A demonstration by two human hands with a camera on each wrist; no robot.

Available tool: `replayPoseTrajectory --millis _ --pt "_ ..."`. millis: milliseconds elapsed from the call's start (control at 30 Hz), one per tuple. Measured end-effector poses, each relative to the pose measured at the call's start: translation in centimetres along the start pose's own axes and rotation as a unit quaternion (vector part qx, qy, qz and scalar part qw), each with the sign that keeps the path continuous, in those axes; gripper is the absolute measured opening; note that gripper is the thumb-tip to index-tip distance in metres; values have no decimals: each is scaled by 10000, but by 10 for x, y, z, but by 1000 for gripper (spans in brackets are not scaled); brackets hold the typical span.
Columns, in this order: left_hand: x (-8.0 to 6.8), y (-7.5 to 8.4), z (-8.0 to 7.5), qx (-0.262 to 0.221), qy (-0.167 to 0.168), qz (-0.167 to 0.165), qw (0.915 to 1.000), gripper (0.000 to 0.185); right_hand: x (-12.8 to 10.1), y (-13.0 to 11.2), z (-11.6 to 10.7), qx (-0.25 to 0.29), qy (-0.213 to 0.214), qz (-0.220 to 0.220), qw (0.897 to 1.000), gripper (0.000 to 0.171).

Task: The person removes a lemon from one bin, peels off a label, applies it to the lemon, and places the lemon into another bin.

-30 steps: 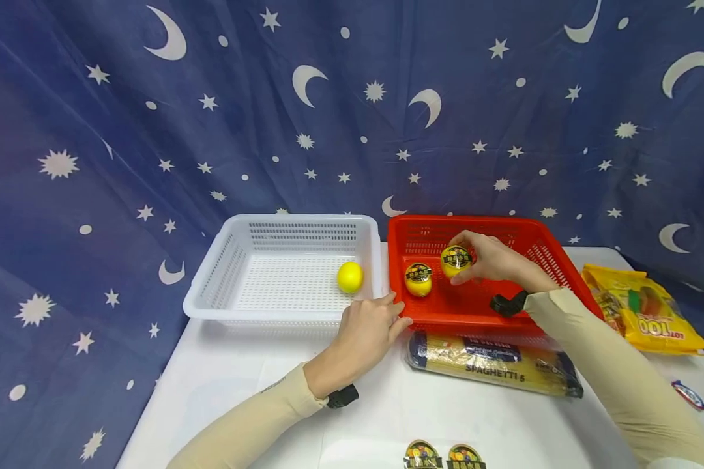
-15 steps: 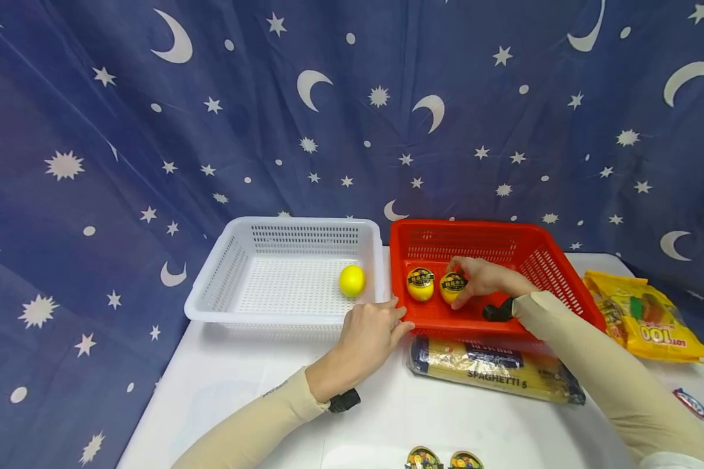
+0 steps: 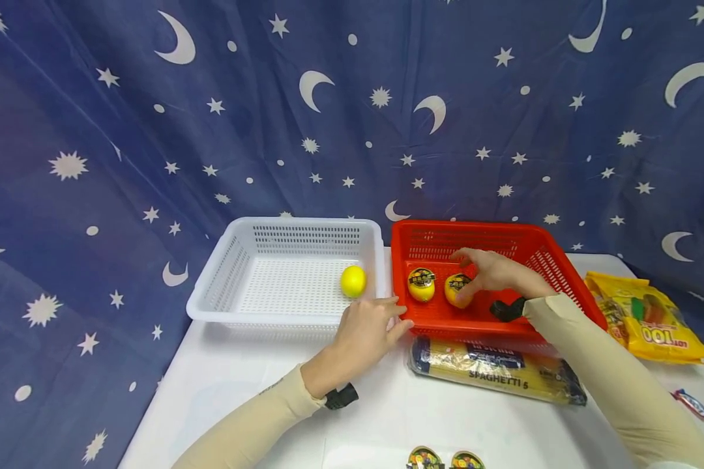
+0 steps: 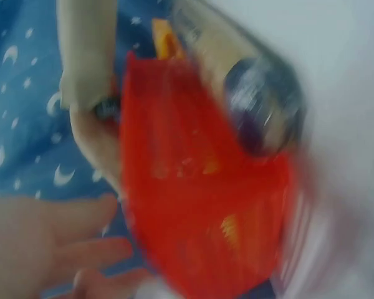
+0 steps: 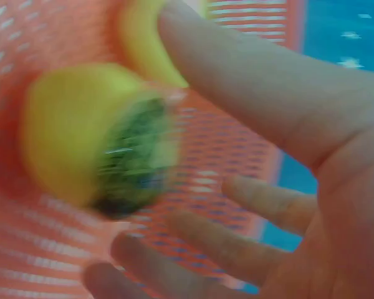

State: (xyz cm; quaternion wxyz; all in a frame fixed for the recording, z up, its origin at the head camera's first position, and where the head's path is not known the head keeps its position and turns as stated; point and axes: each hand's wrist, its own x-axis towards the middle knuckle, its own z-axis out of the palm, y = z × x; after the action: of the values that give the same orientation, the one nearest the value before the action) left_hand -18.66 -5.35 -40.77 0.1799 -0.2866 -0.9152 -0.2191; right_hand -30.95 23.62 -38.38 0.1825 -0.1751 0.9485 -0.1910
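My right hand [image 3: 495,270] hovers inside the red basket [image 3: 469,326], thumb and fingers spread beside a round yellow fruit [image 3: 453,298] with a dark label. In the right wrist view this labelled fruit [image 5: 65,137] sits apart from the spread fingers [image 5: 218,243], and nothing is in the palm. A second labelled yellow fruit [image 3: 421,293] lies to its left on the basket floor. My left hand [image 3: 360,332] rests at the red basket's near left corner, fingertips on the rim, beside the white basket [image 3: 276,317]. A plain yellow ball [image 3: 353,281] lies in that white basket.
A spaghetti pack [image 3: 498,374] lies along the red basket's front. To the right are a yellow candy bag [image 3: 660,326] and a small wrapped candy [image 3: 692,404]. Two round stickers [image 3: 425,457] lie at the front edge of view. A star-patterned curtain [image 3: 340,130] hangs behind.
My right hand lowered the labelled fruit to the red basket's floor, let it go and spread its fingers, drawing slightly right and up. The left hand has stayed at the corner.
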Motion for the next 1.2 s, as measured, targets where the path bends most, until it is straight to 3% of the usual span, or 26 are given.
replayPoseTrajectory --millis 100,167,233,333,500,633,767,933,1200 --pt "9 -17 -20 -289 9 -194 9994 30 -19 -16 -7 -75 607 -255 9978 89" --pt "20 -36 -37 -192 -4 -326 9993 33 -33 -32 -4 -91 1149 -566 9917 80" --pt "33 -58 -53 43 -241 -492 9985 40 -45 -51 7 -67 1655 -1026 9808 70" --pt "55 -95 -65 485 -998 -561 9922 54 -55 -82 35 -118 2136 -1867 9588 55" --pt "79 -138 -57 558 -2617 -654 9613 74 -56 -119 89 -527 2247 -2924 9280 44" --pt "86 -147 -36 442 -3357 -676 9385 86 -52 -128 118 -1089 2498 -3211 9070 41" --pt "90 -146 -17 448 -3624 -625 9289 85 -51 -130 129 -1364 2824 -3183 8946 39" --pt "92 -145 -7 341 -3642 -719 9279 80 -50 -131 130 -1389 2854 -3204 8925 40" --pt "94 -147 -2 206 -3461 -644 9357 75 -53 -129 129 -1346 2783 -3167 8967 43"
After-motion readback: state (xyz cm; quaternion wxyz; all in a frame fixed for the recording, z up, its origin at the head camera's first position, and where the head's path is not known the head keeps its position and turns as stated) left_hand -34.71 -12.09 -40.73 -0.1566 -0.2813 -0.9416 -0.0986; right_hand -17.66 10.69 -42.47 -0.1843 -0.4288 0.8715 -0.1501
